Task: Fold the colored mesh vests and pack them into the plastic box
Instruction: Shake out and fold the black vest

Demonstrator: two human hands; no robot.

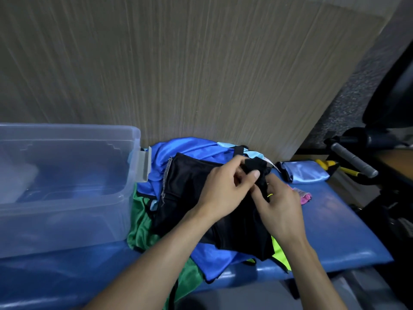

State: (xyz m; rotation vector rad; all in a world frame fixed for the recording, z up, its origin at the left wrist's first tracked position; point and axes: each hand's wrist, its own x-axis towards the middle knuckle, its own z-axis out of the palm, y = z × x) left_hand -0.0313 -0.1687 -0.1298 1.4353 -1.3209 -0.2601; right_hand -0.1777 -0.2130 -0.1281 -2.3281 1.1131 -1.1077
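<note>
Black mesh vest [190, 189] sits on top of the pile in the middle of the blue bench [335, 227], with blue [190, 151], green [143, 231] and neon yellow [280, 251] vests under it. Left hand [225, 191] is pinching a bunched bit of the black fabric at its far right corner, right hand [279, 209] has fingers curled on the same vest just beside it. Clear plastic box [67, 186] sits to the left, touching the pile. Folded light-blue cloth [304, 173] lies far right on the bench
</note>
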